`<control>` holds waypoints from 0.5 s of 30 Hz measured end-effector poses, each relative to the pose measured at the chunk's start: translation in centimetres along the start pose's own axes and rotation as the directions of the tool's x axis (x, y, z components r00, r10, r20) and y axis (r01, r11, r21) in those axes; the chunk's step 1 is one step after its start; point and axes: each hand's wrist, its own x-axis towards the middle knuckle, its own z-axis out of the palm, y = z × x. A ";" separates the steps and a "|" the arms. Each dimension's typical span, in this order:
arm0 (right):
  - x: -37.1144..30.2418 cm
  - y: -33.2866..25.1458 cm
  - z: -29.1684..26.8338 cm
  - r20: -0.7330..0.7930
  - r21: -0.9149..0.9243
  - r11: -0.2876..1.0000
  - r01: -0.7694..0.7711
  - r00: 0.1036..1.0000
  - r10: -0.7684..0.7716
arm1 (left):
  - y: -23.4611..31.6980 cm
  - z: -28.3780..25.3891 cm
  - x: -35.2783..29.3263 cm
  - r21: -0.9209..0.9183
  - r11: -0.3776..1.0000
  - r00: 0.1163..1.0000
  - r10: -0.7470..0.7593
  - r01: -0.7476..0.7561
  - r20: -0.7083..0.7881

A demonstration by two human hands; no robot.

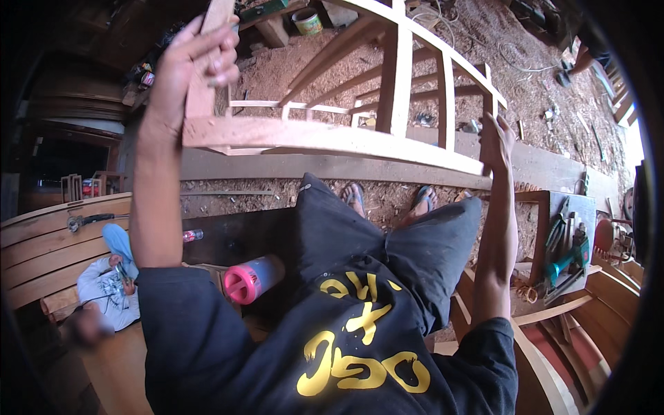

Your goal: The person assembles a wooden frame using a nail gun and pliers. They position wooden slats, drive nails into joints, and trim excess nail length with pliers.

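Head view: left hand (197, 66) fingers clenched round an upright post of the wooden chair frame (332, 138), near its top; right hand (496, 142) grasping the frame's far corner post, fingers wrapped on it; frame held up in front of the person, above sandalled feet (391, 197) and sawdust floor (297, 69); pink-capped bottle (252, 278) on bench near left arm; green drill (567, 259) on table at right.

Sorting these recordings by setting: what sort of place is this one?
Most likely a woodworking or furniture workshop. Both hands grip a bare wooden frame, sawdust covers the floor, and a power drill lies among tools to the right.
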 end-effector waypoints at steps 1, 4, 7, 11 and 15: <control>0.3 -0.3 1.5 0.001 -0.018 1.000 -0.005 1.000 0.005 | 0.2 -1.2 0.7 -0.025 0.999 0.997 0.022 -0.020 0.072; 3.3 4.6 5.6 0.144 0.149 0.987 -0.054 0.989 0.033 | 1.8 -2.6 2.2 0.055 0.998 0.999 -0.034 0.032 0.038; 3.1 7.3 9.5 0.180 0.153 0.978 -0.141 0.977 0.112 | 0.9 -1.7 4.0 0.110 0.993 0.999 -0.041 0.043 -0.016; 1.1 9.4 14.0 0.269 0.106 0.962 -0.253 0.938 0.217 | -1.5 -2.8 4.1 0.205 0.975 0.988 -0.063 0.091 -0.140; 2.6 16.1 15.7 0.327 0.240 0.927 -0.287 0.923 0.201 | -4.2 -1.3 5.9 0.121 0.984 0.986 -0.116 0.131 -0.122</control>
